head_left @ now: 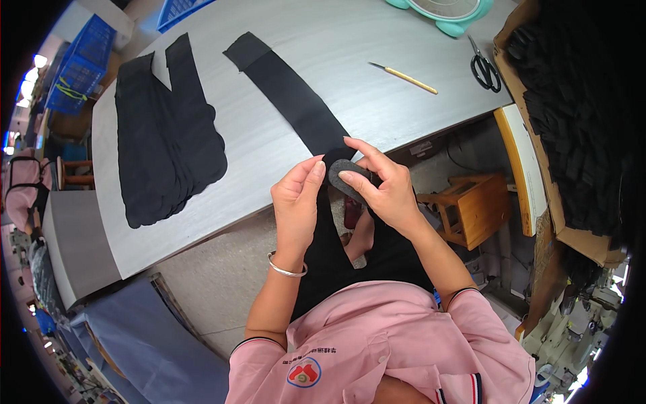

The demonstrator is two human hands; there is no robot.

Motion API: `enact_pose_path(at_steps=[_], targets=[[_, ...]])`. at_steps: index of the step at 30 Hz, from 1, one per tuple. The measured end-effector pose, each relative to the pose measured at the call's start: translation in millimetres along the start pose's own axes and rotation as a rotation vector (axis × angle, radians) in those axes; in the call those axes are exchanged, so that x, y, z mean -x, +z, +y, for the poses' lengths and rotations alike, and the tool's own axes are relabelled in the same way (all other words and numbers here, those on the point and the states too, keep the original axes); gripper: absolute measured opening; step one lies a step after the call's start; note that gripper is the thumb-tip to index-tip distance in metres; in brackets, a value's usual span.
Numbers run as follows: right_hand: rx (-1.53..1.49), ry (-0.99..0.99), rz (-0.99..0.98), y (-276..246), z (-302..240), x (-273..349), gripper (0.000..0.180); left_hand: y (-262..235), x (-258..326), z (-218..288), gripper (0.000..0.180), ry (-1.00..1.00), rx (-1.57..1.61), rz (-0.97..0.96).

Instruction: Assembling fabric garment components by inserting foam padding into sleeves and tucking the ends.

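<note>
A long black fabric strap (296,97) lies slantwise on the table, and its near end comes over the front edge into my hands. My left hand (297,192) pinches the left side of that end between thumb and fingertips. In my right hand (393,188) the thumb presses on a dark grey, rounded felt-like pad (343,174) at the strap's end, with the index finger stretched above it. How far the pad is joined to the strap is hidden by my fingers. A stack of black straps (165,148) with rounded near ends lies to the left.
On the grey table (168,246) lie a yellow-handled pointed tool (407,79) and black-handled scissors (483,71). A turquoise-framed round object (457,17) stands at the back. On the right is a cardboard box (552,168) of black pieces, above a wooden stool (474,209). Blue crates (84,60) stand far left.
</note>
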State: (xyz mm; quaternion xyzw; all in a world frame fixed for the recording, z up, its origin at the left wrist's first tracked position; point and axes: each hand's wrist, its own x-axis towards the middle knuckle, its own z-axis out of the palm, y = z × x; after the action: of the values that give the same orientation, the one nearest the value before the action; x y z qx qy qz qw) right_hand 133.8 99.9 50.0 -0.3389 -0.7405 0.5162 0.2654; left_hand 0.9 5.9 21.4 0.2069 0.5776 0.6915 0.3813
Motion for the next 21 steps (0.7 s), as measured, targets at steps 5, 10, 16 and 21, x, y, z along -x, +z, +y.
enact_pose_path(at_steps=[5,10,16,21], targets=[[-0.066,0.027,-0.034,3,-1,-8,0.039,-6,2,8,0.025,-0.09,0.127,-0.092],[-0.089,0.056,-0.067,2,-3,-9,0.035,-3,9,22,0.026,-0.128,0.109,-0.138],[-0.164,0.136,-0.091,4,1,-8,0.031,-5,14,15,0.024,-0.103,0.125,-0.144],[0.074,-0.039,0.002,11,-6,-7,0.034,-10,16,10,0.021,-0.054,0.084,-0.129]])
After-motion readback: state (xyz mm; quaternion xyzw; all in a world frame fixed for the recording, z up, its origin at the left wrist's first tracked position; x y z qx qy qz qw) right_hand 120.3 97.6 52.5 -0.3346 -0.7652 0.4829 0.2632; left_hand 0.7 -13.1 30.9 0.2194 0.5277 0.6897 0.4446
